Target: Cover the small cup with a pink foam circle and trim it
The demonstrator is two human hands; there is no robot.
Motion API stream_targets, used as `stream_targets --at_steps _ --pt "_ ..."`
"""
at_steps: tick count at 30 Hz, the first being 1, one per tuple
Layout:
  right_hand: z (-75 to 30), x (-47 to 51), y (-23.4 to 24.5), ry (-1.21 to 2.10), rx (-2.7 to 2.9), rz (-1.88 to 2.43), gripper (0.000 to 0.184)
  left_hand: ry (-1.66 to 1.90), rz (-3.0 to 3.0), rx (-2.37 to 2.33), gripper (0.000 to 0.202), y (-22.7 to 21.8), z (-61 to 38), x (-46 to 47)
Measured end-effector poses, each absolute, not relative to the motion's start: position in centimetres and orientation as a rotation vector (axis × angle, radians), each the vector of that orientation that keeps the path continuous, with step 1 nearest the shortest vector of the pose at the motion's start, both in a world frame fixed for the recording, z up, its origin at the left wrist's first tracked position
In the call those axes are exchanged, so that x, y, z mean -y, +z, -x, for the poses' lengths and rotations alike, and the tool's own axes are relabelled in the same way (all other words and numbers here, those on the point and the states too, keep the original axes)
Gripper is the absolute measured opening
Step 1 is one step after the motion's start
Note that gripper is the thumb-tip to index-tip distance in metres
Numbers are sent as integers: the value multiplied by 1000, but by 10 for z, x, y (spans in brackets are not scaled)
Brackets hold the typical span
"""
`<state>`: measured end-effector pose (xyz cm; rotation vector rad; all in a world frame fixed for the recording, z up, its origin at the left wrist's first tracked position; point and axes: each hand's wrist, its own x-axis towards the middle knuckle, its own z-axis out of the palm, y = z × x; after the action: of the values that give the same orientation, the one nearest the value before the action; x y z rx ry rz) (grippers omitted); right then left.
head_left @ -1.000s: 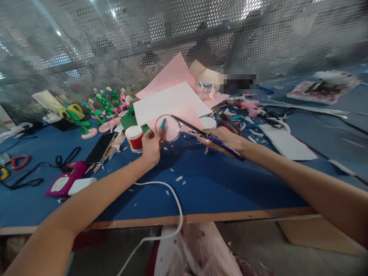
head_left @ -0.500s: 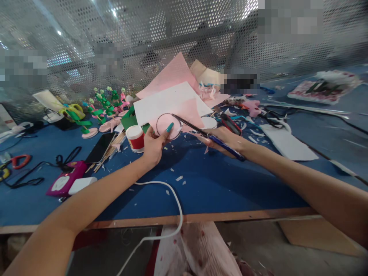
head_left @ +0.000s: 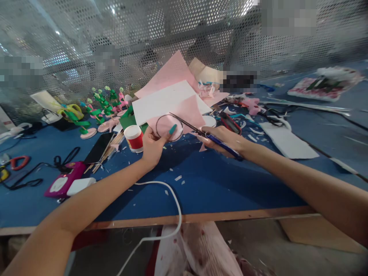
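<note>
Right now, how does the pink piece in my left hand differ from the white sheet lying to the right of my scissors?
The pink piece carries a dark circular outline; the white sheet shows no drawn marks. Your left hand holds the pink piece up at the scissors, while the white sheet lies on the blue table, untouched by either hand. Both are thin sheet material.

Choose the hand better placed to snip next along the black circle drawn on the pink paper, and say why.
Probably the right hand: it holds the dark-bladed, blue-handled scissors, their tips by the black circle. The left hand grips the pink paper, so seems better suited to steadying it.
</note>
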<state>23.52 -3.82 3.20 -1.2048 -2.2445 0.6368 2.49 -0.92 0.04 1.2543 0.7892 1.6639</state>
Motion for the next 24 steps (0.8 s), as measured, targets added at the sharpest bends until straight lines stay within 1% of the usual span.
stream_targets --at_steps 5,13,16,21,24 --pt "-238 34 29 626 2235 1237 44 1686 -1288 -775 37 -1 -24 9" --pt "-241 32 24 638 2225 1185 43 1693 -1310 -806 30 -4 -23 6" --pt "-241 31 24 619 2239 1187 42 1683 -1290 -814 33 -4 -23 7" --pt "-238 30 23 394 2237 1125 47 1649 -1194 -750 38 1 -26 12" --pt "-238 31 24 430 2248 1130 45 1653 -1165 -728 38 3 -27 13"
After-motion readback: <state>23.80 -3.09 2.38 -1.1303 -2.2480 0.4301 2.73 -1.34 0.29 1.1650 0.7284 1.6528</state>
